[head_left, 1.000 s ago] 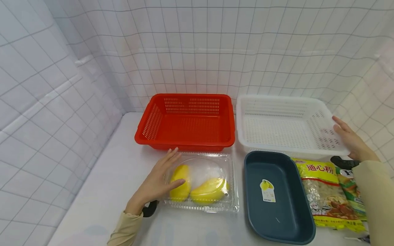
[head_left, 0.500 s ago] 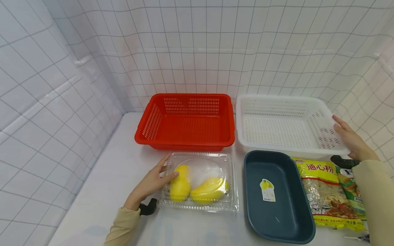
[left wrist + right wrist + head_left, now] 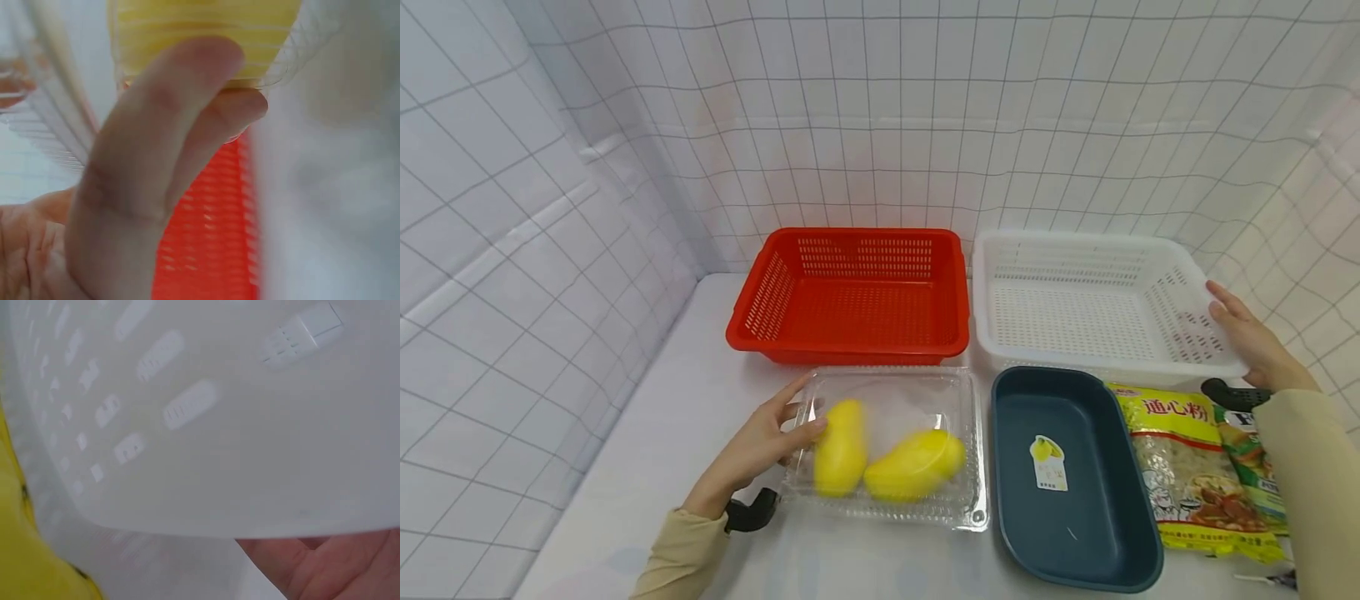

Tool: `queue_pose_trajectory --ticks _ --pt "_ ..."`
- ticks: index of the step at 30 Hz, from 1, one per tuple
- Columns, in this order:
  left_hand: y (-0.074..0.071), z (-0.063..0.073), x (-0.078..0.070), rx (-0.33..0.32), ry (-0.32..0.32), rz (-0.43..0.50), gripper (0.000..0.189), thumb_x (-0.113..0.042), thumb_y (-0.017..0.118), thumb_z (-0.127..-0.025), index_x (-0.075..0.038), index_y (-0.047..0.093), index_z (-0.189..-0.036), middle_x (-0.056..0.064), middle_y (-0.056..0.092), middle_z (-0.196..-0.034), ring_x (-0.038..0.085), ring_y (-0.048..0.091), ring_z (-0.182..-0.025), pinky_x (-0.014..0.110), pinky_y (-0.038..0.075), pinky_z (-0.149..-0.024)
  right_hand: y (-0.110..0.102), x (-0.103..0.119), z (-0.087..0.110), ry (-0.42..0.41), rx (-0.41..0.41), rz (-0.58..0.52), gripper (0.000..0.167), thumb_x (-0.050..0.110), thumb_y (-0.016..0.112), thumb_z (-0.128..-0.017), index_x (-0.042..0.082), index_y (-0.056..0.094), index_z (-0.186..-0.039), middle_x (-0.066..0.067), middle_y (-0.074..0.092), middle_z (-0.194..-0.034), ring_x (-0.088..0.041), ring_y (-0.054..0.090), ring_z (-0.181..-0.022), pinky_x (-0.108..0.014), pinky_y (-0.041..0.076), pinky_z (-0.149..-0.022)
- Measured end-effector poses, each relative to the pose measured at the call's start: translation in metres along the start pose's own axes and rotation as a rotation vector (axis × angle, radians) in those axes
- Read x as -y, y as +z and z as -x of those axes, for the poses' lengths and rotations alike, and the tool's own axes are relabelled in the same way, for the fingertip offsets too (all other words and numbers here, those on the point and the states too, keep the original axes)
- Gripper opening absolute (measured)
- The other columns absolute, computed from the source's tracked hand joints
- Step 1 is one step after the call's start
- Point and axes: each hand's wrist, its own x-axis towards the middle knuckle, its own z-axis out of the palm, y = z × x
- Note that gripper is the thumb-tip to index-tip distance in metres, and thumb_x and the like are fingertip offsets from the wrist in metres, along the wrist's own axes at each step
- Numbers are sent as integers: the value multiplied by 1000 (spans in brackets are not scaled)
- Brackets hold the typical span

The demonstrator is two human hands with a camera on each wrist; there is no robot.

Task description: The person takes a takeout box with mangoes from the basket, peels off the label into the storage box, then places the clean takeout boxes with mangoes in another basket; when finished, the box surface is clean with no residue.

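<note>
My left hand (image 3: pixel 758 440) grips the left side of a clear plastic clamshell box (image 3: pixel 917 385), its thumb on top. Two yellow mangoes (image 3: pixel 840 450) lie inside. In the left wrist view, curled fingers (image 3: pixel 144 131) reach under the box, right below a mango (image 3: pixel 206 25). The red basket (image 3: pixel 850 350) stands just behind it. My right hand (image 3: pixel 1261 343) rests against the right side of the white basket (image 3: pixel 1067 317), fingers relaxed. In the right wrist view, its palm (image 3: pixel 331 565) shows below the basket's rim (image 3: pixel 250 531).
A dark blue tray (image 3: pixel 1093 500) with a mango sticker (image 3: pixel 1048 463) sits right of the box. Beside it lie a yellow pasta bag (image 3: pixel 1198 467) and a green packet (image 3: pixel 1251 462), partly behind the right sleeve. Gridded white sheets (image 3: pixel 880 125) enclose the back and sides.
My left hand has come down from over the box to its left side and taken hold of it. The box has risen slightly and the mangoes have shifted. The right hand stays put.
</note>
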Motion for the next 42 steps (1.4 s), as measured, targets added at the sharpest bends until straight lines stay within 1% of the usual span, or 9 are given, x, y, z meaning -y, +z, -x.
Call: queue_pose_trajectory --ticks 4,8,13,18,23,29,34,39,42 --pt "-6 -9 -28 61 44 17 78 -24 67 -90 -19 21 -152 27 40 -139 29 67 -86 40 56 -59 -2 1 3 -4 -1 -8 60 37 34 -102 41 -1 -151 18 60 -101 -11 65 -80 -37 57 -59" --pt "-5 -33 -68 79 94 10 78 -27 67 -90 -24 21 -152 25 45 -134 31 66 -90 44 56 -66 -5 1 6 -12 8 -53 60 33 32 -103 39 -3 -151 16 61 -100 -12 65 -80 -37 57 -58" --pt "9 -84 -108 27 149 -65 78 -38 66 -89 -30 20 -152 15 51 -131 27 63 -93 39 56 -70 -5 0 6 -9 -17 -38 60 35 34 -103 40 -1 -151 19 61 -100 -9 65 -81 -37 57 -59" --pt "41 -147 -134 4 176 16 82 -41 66 -88 -29 17 -153 12 55 -125 27 63 -87 38 56 -67 -5 -3 6 7 -58 91 61 41 34 -101 42 -1 -151 23 58 -99 -6 64 -80 -38 57 -60" --pt "86 -196 -148 -16 167 101 84 -35 67 -89 -20 15 -153 13 55 -127 24 62 -92 35 57 -65 -4 -5 8 -20 -39 162 61 40 31 -102 37 -5 -152 24 56 -101 -5 63 -82 -34 56 -61" --pt "132 -238 -158 2 131 33 58 -30 64 -92 -15 34 -139 12 50 -125 27 59 -95 34 57 -57 1 -3 7 -11 -72 322 61 43 27 -102 34 -7 -152 9 46 -114 -2 60 -83 -35 56 -64" --pt "160 -261 -160 -14 24 -100 68 -31 63 -92 -7 26 -144 16 47 -127 27 59 -97 35 57 -57 5 -2 4 -12 -104 397 61 44 25 -102 33 -8 -152 -7 36 -125 -1 58 -83 -34 56 -66" --pt "169 -272 -159 -10 -26 -329 71 -40 60 -93 -2 26 -142 18 50 -121 26 60 -84 34 57 -61 6 -1 3 -5 -94 386 61 47 24 -101 34 -8 -151 2 42 -117 -4 60 -83 -37 56 -65" --pt "171 -274 -161 27 -53 -393 73 -41 59 -93 -1 24 -143 18 51 -122 28 62 -77 34 56 -59 5 1 3 -8 -95 376 61 48 25 -101 36 -7 -151 12 46 -109 -5 62 -82 -38 56 -64"
